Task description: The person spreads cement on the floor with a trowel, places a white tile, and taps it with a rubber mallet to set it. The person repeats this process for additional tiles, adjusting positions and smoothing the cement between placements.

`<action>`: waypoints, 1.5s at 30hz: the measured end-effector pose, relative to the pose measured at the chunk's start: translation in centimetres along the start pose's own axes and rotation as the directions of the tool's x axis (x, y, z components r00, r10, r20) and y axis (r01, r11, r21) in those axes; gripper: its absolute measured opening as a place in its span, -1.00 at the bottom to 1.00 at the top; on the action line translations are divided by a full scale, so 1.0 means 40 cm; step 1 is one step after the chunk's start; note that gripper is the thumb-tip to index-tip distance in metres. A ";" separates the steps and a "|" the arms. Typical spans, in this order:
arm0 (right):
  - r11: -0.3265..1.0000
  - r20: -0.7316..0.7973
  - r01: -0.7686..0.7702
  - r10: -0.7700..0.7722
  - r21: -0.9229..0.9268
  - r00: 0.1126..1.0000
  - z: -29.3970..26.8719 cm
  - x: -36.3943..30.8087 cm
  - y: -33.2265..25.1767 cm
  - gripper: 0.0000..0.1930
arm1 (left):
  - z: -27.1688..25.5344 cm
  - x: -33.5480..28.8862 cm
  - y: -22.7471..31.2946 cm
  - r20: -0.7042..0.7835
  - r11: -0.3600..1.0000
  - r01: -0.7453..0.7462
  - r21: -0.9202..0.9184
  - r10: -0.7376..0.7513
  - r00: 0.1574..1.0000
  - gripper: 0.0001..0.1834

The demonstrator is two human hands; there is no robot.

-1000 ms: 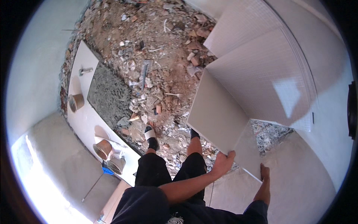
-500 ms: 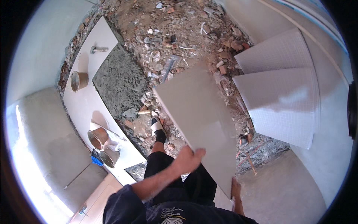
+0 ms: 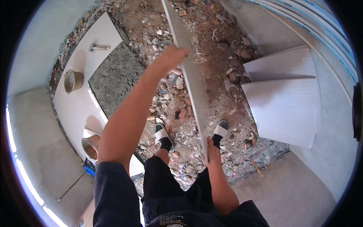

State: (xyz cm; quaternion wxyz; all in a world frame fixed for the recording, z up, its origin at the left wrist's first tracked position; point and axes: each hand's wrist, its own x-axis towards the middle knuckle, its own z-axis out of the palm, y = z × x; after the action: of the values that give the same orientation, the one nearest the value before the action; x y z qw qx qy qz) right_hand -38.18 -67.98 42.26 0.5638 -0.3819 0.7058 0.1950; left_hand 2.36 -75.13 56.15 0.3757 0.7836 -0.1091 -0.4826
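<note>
While the large tile point(image 3: 195, 96) is held steeply tilted above rubble point(image 3: 227, 113), its long edge is clamped by the left hand point(image 3: 172, 58), its near end by the right hand point(image 3: 214, 154).

White strip point(image 3: 72, 106), left: hammer point(image 3: 101, 48) at far end, middle bucket point(image 3: 76, 81), near bucket point(image 3: 90, 146).
Rubble ground point(image 3: 221, 102), centre: grey mortar point(image 3: 115, 75) at left, broken brick point(image 3: 183, 113) amid stones.

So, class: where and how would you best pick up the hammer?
Probably by the slim handle, from the right: the hammer lies on the white slab, its bulky head at left and the handle's free end reaching right, toward the grey mortar.
</note>
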 end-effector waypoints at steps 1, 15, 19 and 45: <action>0.999 0.035 -0.007 0.006 0.041 0.999 0.017 -0.022 -0.023 -0.19 | -0.018 0.018 -0.004 -0.008 1.000 0.020 -0.005 -0.020 1.000 -0.40; 0.812 0.157 0.011 -0.125 0.583 0.980 0.155 -0.083 -0.140 -0.42 | 0.214 -0.165 -0.298 -0.220 0.968 -0.235 0.083 0.248 0.943 -0.43; 0.984 0.383 0.121 -0.162 0.129 0.910 0.088 -0.016 -0.103 -0.37 | 0.269 -0.255 -0.336 -0.348 0.998 0.058 -0.001 -0.054 0.936 -0.55; 0.888 -0.210 0.377 -0.434 -0.265 0.876 -0.001 0.942 -0.355 -0.20 | 0.012 -0.253 -0.338 -0.791 0.904 0.411 0.114 -0.167 0.588 -0.63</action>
State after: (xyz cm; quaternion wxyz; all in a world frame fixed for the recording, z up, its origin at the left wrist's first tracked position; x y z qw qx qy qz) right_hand -30.16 -89.04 8.88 0.4484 -0.6033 0.6527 0.0947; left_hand -5.77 -60.58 53.46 0.1843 0.9653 0.1223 -0.1389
